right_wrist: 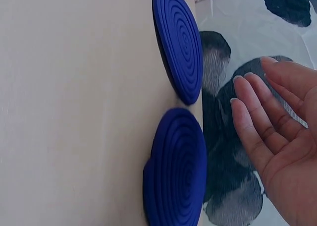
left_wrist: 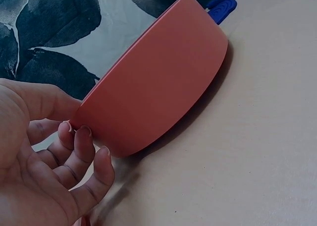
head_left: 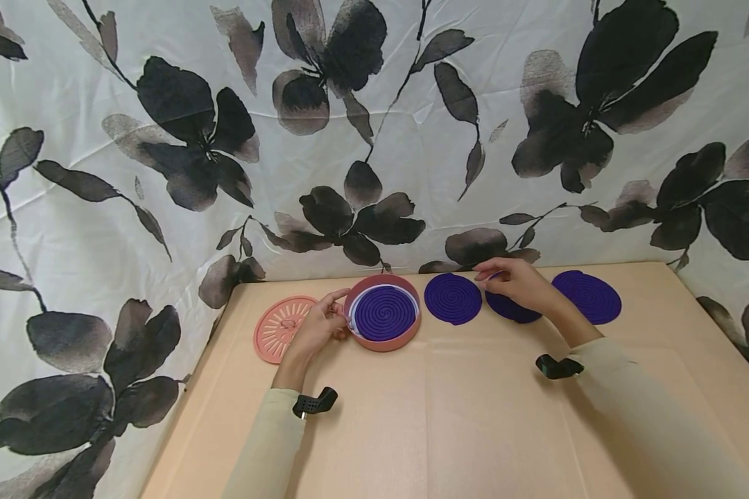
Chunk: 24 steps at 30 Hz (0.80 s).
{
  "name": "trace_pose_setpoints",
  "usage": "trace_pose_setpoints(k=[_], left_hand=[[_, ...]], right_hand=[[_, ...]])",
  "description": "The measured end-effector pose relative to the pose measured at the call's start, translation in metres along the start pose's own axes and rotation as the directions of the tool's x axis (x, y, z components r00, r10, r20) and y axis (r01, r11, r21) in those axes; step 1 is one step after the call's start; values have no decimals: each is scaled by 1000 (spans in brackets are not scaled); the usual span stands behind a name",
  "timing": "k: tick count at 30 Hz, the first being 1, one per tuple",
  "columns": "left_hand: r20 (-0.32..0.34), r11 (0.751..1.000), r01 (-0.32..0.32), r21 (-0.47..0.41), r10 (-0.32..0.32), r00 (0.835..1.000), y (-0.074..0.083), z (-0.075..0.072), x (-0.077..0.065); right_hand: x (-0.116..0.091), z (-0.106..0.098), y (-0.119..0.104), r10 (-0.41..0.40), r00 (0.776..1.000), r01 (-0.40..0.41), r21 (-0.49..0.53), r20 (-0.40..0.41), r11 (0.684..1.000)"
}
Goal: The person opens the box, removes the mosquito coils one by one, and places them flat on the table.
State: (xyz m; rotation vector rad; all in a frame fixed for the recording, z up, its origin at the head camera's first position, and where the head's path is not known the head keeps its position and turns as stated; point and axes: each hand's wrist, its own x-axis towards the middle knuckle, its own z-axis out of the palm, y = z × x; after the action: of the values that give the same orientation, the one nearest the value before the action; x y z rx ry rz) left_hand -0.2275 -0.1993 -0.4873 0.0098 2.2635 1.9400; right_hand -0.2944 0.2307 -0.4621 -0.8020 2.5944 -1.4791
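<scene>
A round terracotta-coloured container (head_left: 406, 337) stands near the back of the table, with a dark blue spiral coaster (head_left: 385, 313) lying inside its pale-lined rim. My left hand (head_left: 318, 326) pinches the container's left edge between thumb and fingers; in the left wrist view the container's smooth outer wall (left_wrist: 158, 77) fills the middle. My right hand (head_left: 514, 281) hovers above another blue coaster (head_left: 513, 310) and partly covers it. In the right wrist view that hand (right_wrist: 282, 122) has loosely bent fingers with nothing between them, apart from the two blue coasters in view.
Left of the container lies a pink slotted disc (head_left: 274, 326), partly behind my left hand. One blue coaster (head_left: 452, 298) lies right of the container, and another (head_left: 589, 298) lies beyond my right hand. A floral cloth (head_left: 412, 138) hangs along the table's back edge.
</scene>
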Motion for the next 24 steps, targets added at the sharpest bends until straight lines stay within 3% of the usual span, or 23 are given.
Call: trace_pose_setpoints(k=[24], left_hand=[[11, 1000, 1, -5, -1, 1000, -1, -3, -2]], right_hand=[[16, 44, -38, 47, 996, -48, 6, 70, 999]])
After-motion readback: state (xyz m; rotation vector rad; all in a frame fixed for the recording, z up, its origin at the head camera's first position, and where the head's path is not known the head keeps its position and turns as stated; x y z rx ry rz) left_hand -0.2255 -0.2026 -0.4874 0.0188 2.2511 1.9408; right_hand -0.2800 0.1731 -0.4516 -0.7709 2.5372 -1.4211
